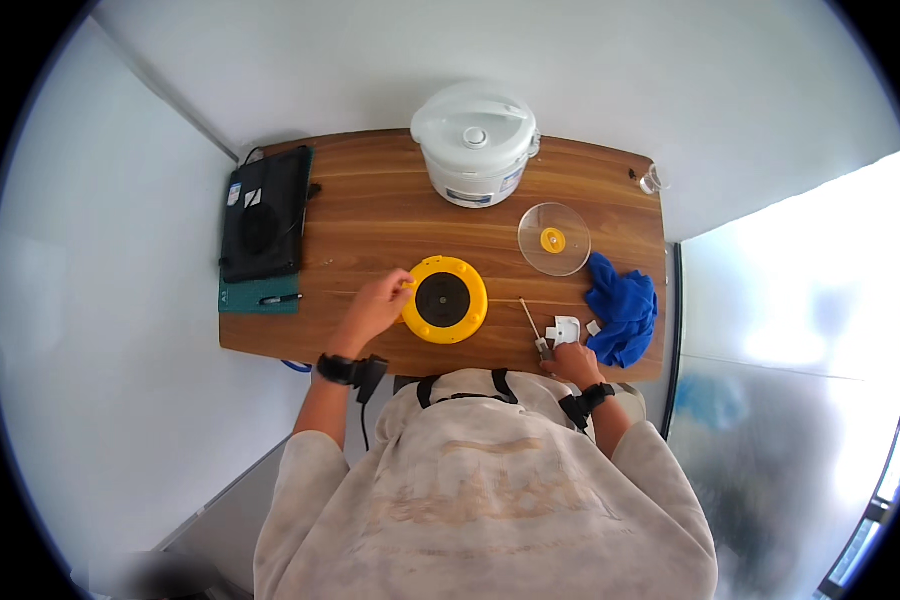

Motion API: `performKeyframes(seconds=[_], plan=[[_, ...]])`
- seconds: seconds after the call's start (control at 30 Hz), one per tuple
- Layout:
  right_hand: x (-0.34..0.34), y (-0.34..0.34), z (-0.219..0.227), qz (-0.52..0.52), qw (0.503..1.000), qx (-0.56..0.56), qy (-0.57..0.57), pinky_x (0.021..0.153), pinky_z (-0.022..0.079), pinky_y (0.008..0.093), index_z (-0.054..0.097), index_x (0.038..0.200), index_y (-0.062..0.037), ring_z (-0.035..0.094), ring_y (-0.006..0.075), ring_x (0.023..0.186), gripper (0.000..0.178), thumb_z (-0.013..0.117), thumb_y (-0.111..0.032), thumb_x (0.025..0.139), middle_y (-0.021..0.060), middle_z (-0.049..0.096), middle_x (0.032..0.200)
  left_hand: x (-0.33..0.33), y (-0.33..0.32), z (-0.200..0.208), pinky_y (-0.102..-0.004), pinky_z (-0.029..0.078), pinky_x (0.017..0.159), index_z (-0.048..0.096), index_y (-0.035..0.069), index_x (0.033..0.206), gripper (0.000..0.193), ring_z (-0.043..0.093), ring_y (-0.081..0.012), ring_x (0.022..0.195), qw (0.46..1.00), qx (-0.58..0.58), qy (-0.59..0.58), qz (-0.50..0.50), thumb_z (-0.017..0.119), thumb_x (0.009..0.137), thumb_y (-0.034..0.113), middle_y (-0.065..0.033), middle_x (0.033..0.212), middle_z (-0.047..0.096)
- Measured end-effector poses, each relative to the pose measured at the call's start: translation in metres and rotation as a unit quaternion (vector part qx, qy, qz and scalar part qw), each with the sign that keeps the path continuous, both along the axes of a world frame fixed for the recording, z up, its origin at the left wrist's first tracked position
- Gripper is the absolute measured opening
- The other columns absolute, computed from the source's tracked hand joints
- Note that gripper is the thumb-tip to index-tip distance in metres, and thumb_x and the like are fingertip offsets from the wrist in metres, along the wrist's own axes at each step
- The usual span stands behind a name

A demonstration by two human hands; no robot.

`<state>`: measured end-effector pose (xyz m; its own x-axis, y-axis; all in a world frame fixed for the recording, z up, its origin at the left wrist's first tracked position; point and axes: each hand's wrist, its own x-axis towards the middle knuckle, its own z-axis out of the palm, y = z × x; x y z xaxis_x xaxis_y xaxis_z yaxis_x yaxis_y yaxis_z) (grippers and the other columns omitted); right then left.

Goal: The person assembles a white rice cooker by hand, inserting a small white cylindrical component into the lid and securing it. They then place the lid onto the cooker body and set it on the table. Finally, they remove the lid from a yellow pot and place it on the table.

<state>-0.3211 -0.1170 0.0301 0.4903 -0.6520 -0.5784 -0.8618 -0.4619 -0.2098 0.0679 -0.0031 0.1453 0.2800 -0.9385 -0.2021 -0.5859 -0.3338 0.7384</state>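
Observation:
A round yellow base with a black centre disc [467,318] lies flat on the table in front of me. My left hand [376,308] is at its left rim, fingers curled and pressed together; whatever they may hold is too small to make out. Near the table's front edge, my right hand [575,364] is closed around the handle end of a screwdriver [531,320], whose thin shaft points away from me. Just beyond that hand sits a small white plastic part [567,330]. Beside it is a crumpled blue cloth [625,310].
A white lidded rice cooker [473,150] stands at the back. A clear glass lid with a yellow knob [545,215] rests to the right, a small glass [651,180] in the far right corner. At left are a black laptop-like item [280,220], a green mat [240,297] and a pen [281,299].

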Motion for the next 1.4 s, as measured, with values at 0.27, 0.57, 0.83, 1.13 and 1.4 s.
performKeyframes(seconds=[0.27,0.57,0.83,1.13,1.4], plan=[[-0.003,0.001,0.001,-0.004,0.999,-0.020,-0.037,0.072,0.056,0.0456,0.075,0.081,-0.0075,0.070,0.0367,0.081,0.045,0.069,-0.052,0.076,0.0192,0.071,0.080,-0.023,-0.019,-0.031,-0.0352,0.051,0.069,0.062,0.003,0.100,0.016,0.064,-0.0258,0.076,0.999,-0.020,0.014,-0.036,0.069,0.087,0.011,-0.0123,0.082,0.065],[0.024,-0.020,0.109,-0.083,0.963,-0.096,-0.236,0.067,0.053,0.0438,0.075,0.092,-0.0068,0.067,0.0380,0.073,0.026,0.072,-0.030,0.080,0.0191,0.069,0.077,-0.031,-0.013,-0.052,-0.0376,0.051,0.072,0.060,0.006,0.096,0.019,0.062,-0.0257,0.081,0.997,-0.036,-0.029,-0.055,0.072,0.082,0.007,-0.0095,0.085,0.061],[0.072,-0.021,0.197,-0.102,0.906,-0.106,-0.398,0.058,0.049,0.0299,0.069,0.102,-0.0004,0.062,0.0252,0.061,0.025,0.075,-0.018,0.086,0.0151,0.067,0.080,-0.028,-0.013,-0.057,-0.0369,0.052,0.076,0.063,0.005,0.098,0.018,0.062,-0.0261,0.083,0.996,-0.044,-0.040,-0.065,0.071,0.082,0.005,-0.0098,0.089,0.062],[0.113,-0.020,0.201,-0.035,0.919,-0.038,-0.391,0.061,0.052,0.0368,0.067,0.101,-0.0016,0.067,0.0310,0.066,0.029,0.072,-0.028,0.089,0.0170,0.068,0.079,-0.026,-0.005,-0.047,-0.0360,0.052,0.077,0.069,0.009,0.104,0.024,0.063,-0.0247,0.084,0.998,0.001,-0.038,-0.053,0.073,0.080,0.006,-0.0083,0.092,0.063],[0.138,-0.024,0.197,0.013,0.912,-0.049,-0.407,0.062,0.054,0.0399,0.065,0.096,-0.0034,0.067,0.0371,0.069,0.025,0.070,-0.027,0.090,0.0185,0.068,0.078,-0.019,-0.006,-0.054,-0.0358,0.052,0.076,0.069,0.008,0.105,0.028,0.063,-0.0247,0.083,0.999,0.004,0.013,-0.038,0.076,0.078,0.005,-0.0087,0.087,0.064]])
